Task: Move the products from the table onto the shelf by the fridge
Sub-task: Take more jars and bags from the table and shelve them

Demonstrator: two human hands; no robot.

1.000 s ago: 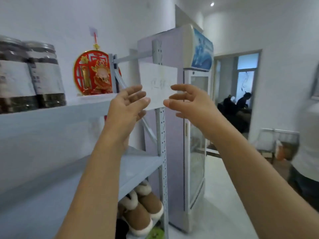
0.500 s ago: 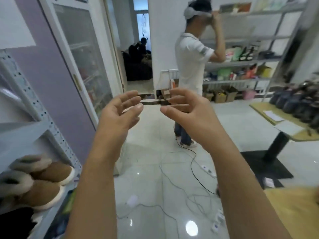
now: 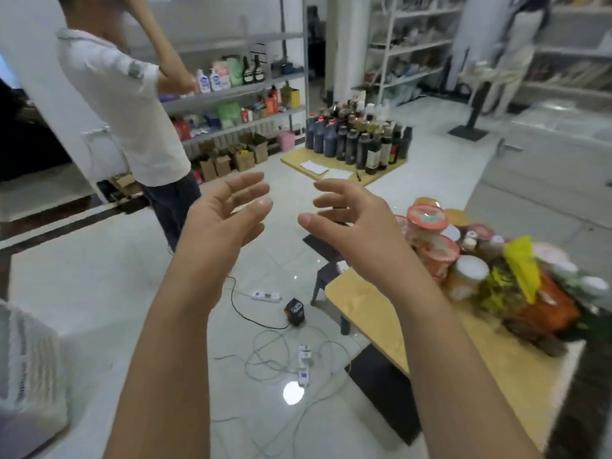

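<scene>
Both my hands are raised in front of me, palms facing each other, holding nothing. My left hand [image 3: 228,217] and my right hand [image 3: 354,220] have relaxed, slightly bent fingers. To the right stands a wooden table [image 3: 374,313] crowded with products: red-lidded cups [image 3: 427,220], a white-lidded jar [image 3: 468,276], a yellow packet [image 3: 521,270] and an orange bag [image 3: 546,309]. My right hand is above the table's left end, apart from the products. The shelf by the fridge is out of view.
A person in a white shirt [image 3: 129,104] stands at the left. Cables and power strips [image 3: 301,362] lie on the tiled floor between us. A second table with dark bottles [image 3: 357,140] stands further back. Stocked shelves [image 3: 238,91] line the far wall.
My view has swung right, away from the shelf and fridge, across the room to the product table. Both hands stayed raised and empty.
</scene>
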